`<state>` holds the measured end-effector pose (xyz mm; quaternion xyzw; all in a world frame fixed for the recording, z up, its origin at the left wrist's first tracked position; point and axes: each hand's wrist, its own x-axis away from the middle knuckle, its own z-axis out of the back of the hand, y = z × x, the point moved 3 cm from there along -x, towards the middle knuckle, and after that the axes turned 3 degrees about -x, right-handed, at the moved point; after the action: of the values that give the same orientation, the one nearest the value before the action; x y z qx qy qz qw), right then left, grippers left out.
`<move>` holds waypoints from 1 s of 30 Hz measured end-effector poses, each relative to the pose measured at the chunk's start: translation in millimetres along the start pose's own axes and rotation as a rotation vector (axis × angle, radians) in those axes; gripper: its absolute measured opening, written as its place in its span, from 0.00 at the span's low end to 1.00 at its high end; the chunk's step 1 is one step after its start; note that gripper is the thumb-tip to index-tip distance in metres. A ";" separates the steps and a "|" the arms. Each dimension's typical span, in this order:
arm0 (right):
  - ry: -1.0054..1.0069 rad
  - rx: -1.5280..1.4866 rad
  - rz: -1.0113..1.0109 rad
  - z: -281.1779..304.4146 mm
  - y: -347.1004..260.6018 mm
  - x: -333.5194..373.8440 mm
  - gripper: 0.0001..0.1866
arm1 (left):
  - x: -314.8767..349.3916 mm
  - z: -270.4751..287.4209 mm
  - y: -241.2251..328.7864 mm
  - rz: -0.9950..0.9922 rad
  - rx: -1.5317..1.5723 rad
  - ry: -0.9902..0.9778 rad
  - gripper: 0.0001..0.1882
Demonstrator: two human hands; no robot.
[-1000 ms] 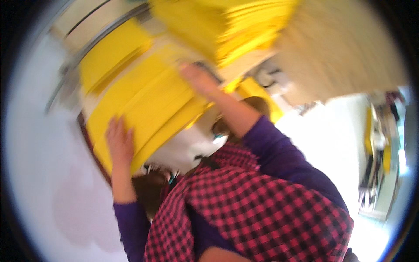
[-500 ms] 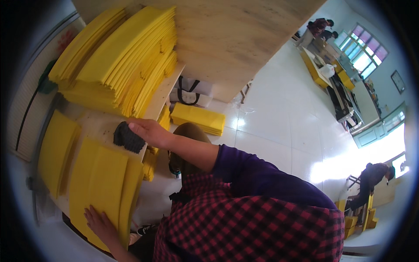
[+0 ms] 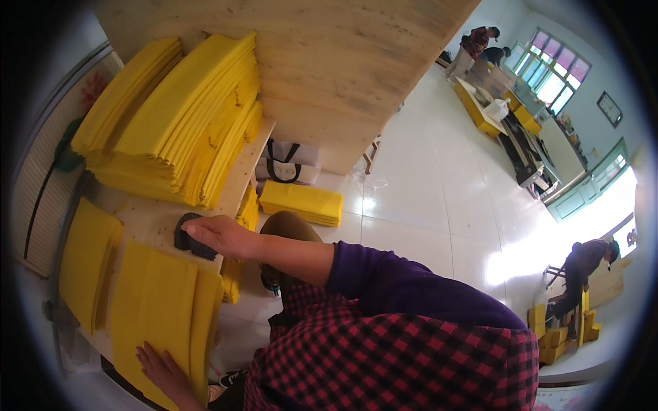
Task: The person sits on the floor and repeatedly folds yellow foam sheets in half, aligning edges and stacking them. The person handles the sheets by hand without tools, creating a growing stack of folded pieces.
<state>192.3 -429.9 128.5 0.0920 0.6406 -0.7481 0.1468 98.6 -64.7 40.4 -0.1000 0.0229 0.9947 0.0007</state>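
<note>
My left hand lies flat with spread fingers on the near end of a yellow sheet stack, whose layers look thin and soft. My right hand reaches in from the right, closed on a dark grey, rough-textured pad. This pad is over the bare strip of the pale wooden board, just beyond the far edge of the stack under my left hand. Whether it is a folded cloth or a sponge I cannot tell. Beside the stack, to the left, lies a smaller yellow pile.
Tall yellow stacks stand farther back, against an upright wooden panel. On the tiled floor are a yellow bundle and a pale bag with black handles. Another person bends over at the right; others work at the far back.
The view has shifted, so the scene sits slightly lower. My right hand still grips the dark pad, now more covered by the fingers; my left hand stays flat on the sheets.
</note>
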 end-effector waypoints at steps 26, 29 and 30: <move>-0.162 0.010 -0.181 -16.2 6.7 19.5 0.29 | 8.4 23.5 18.8 0.102 0.144 0.120 0.27; -0.222 0.026 -0.015 -41.4 -3.7 9.5 0.24 | 9.1 23.1 17.9 0.101 0.155 0.137 0.27; -0.250 0.010 0.054 -52.7 -6.9 5.7 0.23 | 9.7 23.1 18.2 0.096 0.164 0.148 0.27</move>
<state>182.0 -377.6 124.5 0.0161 0.6110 -0.7525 0.2453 84.3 -81.9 61.9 -0.1715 0.1089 0.9783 -0.0407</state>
